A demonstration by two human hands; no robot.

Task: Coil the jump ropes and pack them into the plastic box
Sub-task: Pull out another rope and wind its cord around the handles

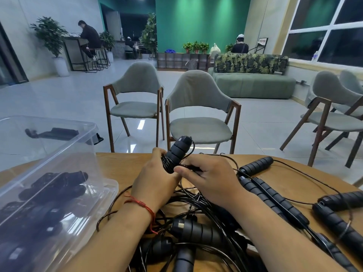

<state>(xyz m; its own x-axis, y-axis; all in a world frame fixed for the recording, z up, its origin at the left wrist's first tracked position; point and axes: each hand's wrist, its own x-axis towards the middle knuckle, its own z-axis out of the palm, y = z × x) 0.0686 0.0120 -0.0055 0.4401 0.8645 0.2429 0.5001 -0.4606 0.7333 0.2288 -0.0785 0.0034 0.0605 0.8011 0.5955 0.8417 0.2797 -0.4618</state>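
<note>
Gripping black ribbed foam handle, aimed one o'clock, in left hand, pinching thin black cord in right hand; clear plastic box at nine o'clock, nearer left.

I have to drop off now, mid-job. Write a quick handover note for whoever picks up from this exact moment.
Left hand: grips a black handle that points up and away, with cord wound round its lower end.
Right hand: pinches the cord beside that handle; the coil looks unfinished.
Plastic box: open, at the left of the table.
Done: several coiled ropes already lie inside the box.
Left: finish this coil and box it, then work through the loose ropes tangled in front and their handles lying to the right.
</note>
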